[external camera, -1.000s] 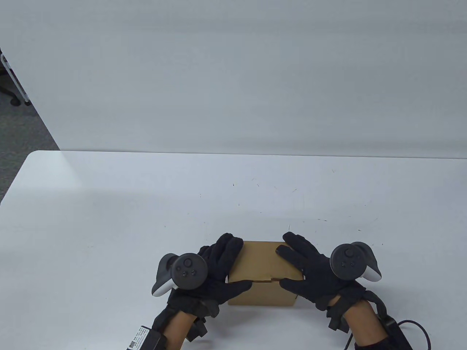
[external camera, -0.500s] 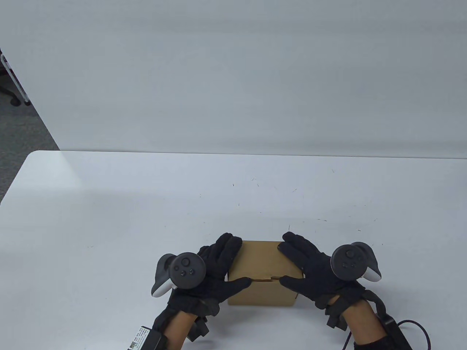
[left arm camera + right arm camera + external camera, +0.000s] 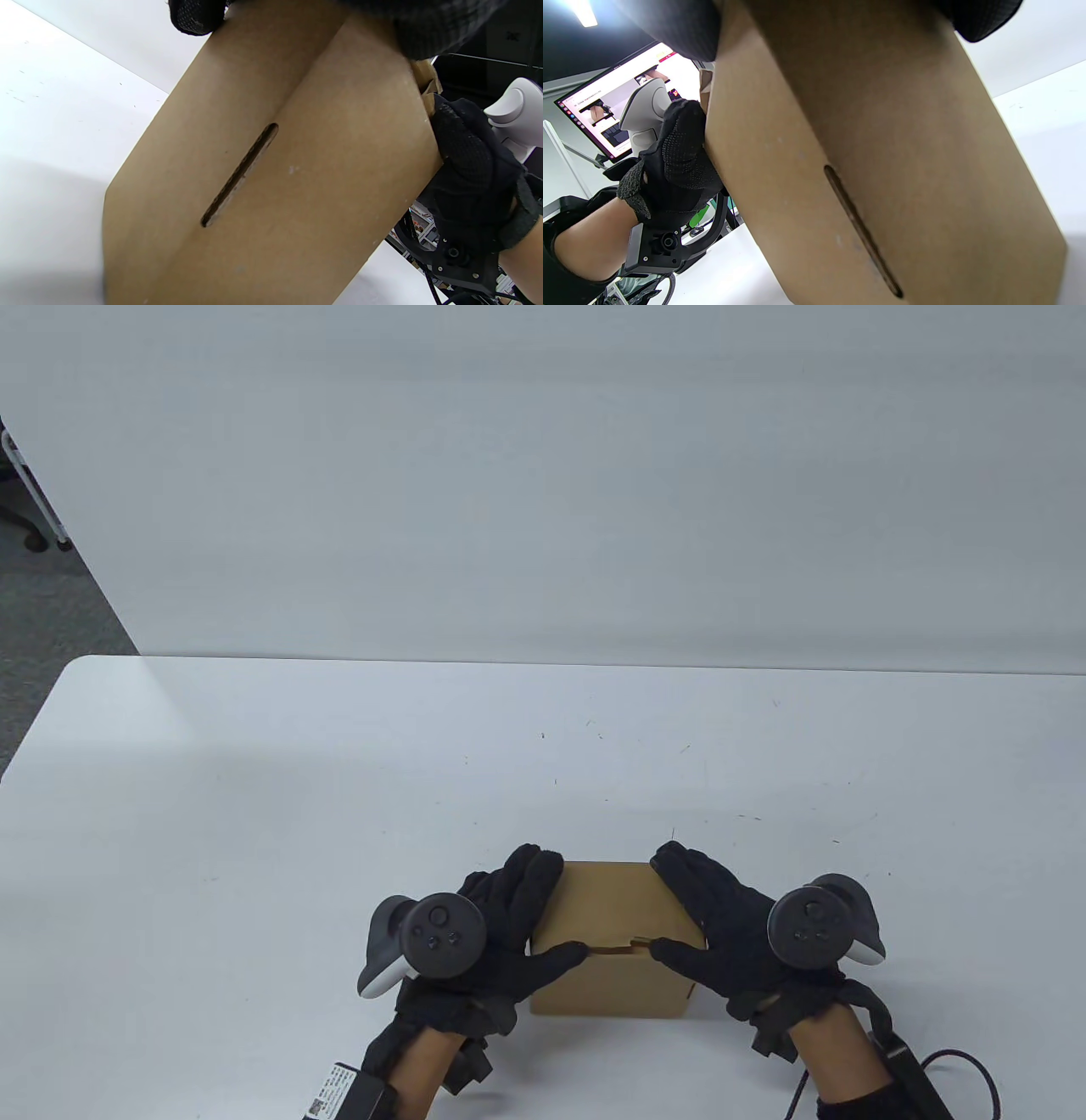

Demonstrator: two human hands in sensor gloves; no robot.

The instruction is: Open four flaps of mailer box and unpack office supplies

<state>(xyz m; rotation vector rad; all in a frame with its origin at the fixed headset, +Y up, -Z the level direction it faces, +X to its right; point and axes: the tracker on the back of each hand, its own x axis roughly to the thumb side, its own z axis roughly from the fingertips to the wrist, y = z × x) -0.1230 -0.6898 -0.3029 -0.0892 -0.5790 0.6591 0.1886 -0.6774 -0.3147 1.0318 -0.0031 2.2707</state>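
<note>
A closed brown mailer box (image 3: 604,909) stands near the table's front edge, at the centre. My left hand (image 3: 536,909) grips its left side, fingers along the side wall and thumb on the front top lip. On the opposite side my right hand (image 3: 683,906) holds it the same way, its thumb at the notch of the front flap. The left wrist view shows the box (image 3: 297,169) close up with a slot (image 3: 239,173) in its side, and the right hand (image 3: 471,178) at the far edge. In the right wrist view the box (image 3: 874,148) fills the frame, with the left hand (image 3: 674,169) beyond it.
The white table (image 3: 339,780) stretches out behind and to both sides of the box. A dark cable (image 3: 959,1060) curls at the front right by my right wrist. A lit monitor (image 3: 606,106) stands off the table behind me.
My right index finger has slid off the box top to lie along its right edge. Both thumbs have shifted slightly along the front lip. The box has stayed in place.
</note>
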